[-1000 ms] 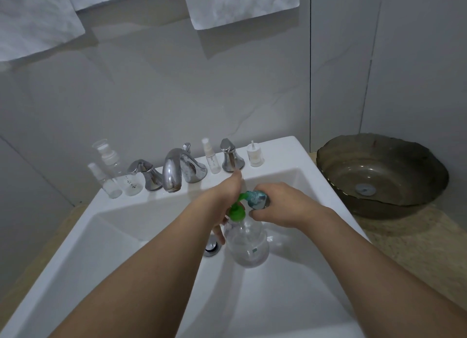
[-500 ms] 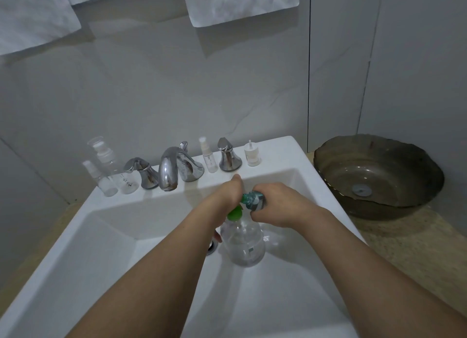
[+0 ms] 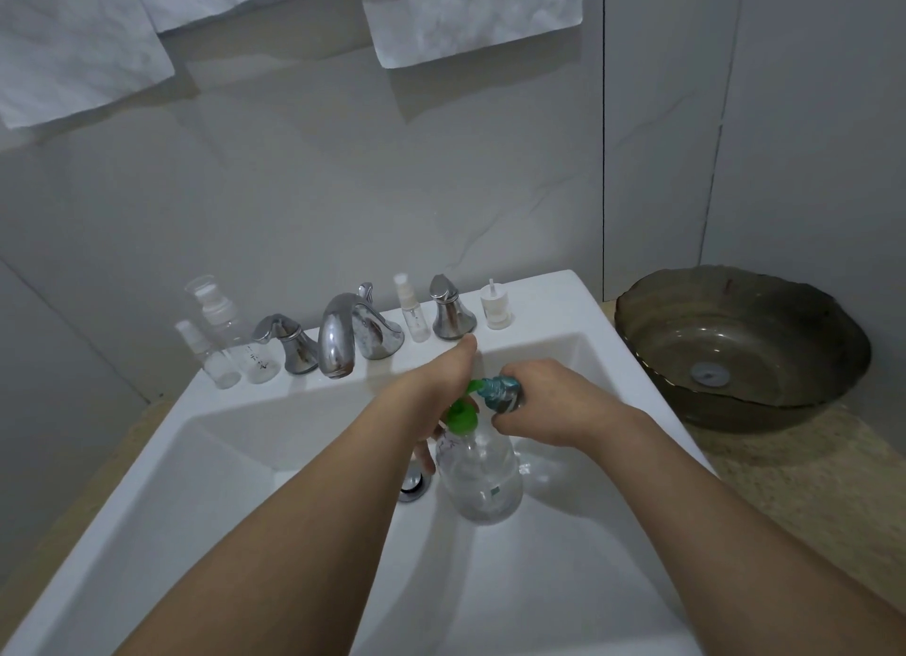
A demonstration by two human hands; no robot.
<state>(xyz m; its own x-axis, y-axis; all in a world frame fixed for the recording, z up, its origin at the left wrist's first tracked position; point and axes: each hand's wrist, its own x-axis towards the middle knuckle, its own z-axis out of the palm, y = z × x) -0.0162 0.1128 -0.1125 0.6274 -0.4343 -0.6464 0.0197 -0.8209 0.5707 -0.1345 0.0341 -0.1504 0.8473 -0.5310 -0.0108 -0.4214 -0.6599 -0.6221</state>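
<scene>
As things stand: pour under way, not finished (a judgement from the tilt of the small bottle).
Left hand (image 3: 431,390): fingers curled round the neck of the clear bottle (image 3: 483,479), holding it upright over the sink (image 3: 245,459), just beside the drain (image 3: 414,481).
Right hand (image 3: 554,400): gripping a small teal bottle (image 3: 500,391), tipped nozzle-first into the green funnel (image 3: 461,416) seated in the clear bottle's mouth.
Done: funnel in place, bottles lined up.
Left to do: finish emptying, lift the funnel off, close the bottle.
Clear bottle contents: walls see-through nearly all the way down; level cannot be told.
Teal bottle contents: hidden by the hand.
Ledge: clear spray bottles (image 3: 223,332) left of the faucet (image 3: 338,341), one slim spray bottle (image 3: 413,314) to its right; fill too faint to read.
Right of sink: brown glass bowl (image 3: 652,312), a drain fitting at its bottom.
</scene>
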